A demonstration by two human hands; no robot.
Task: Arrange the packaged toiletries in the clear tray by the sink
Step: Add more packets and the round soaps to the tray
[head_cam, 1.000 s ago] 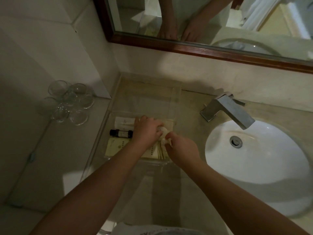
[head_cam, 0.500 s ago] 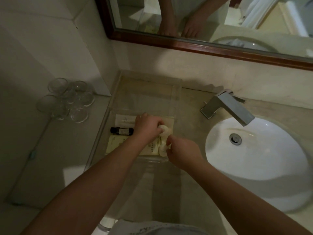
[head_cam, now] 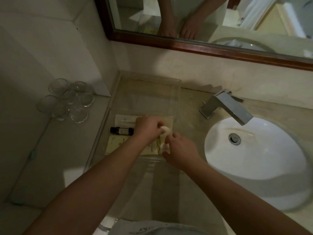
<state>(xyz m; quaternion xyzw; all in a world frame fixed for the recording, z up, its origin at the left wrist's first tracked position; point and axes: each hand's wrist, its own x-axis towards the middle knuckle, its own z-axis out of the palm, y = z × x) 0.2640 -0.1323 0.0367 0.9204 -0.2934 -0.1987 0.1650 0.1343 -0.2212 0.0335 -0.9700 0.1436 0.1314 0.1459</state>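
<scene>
A clear tray (head_cam: 176, 92) lies on the counter left of the sink. Inside it are a small dark bottle (head_cam: 121, 130), a white sachet (head_cam: 124, 119) behind it and cream flat packets (head_cam: 116, 144) in front. My left hand (head_cam: 147, 128) pinches a small round white packaged item (head_cam: 165, 129) over the tray's right side. My right hand (head_cam: 179, 150) holds another small white round item (head_cam: 165, 147) just below it, near the tray's front right corner. My hands hide part of the packets.
Several upturned clear glasses (head_cam: 67, 100) stand on the lower ledge at the left. A white basin (head_cam: 254, 160) with a square chrome tap (head_cam: 227, 106) lies to the right. A wood-framed mirror (head_cam: 203, 46) hangs on the back wall.
Both hands stay over the tray's right side. My right hand has dropped slightly toward the front, away from my left hand, with a second white item showing in it.
</scene>
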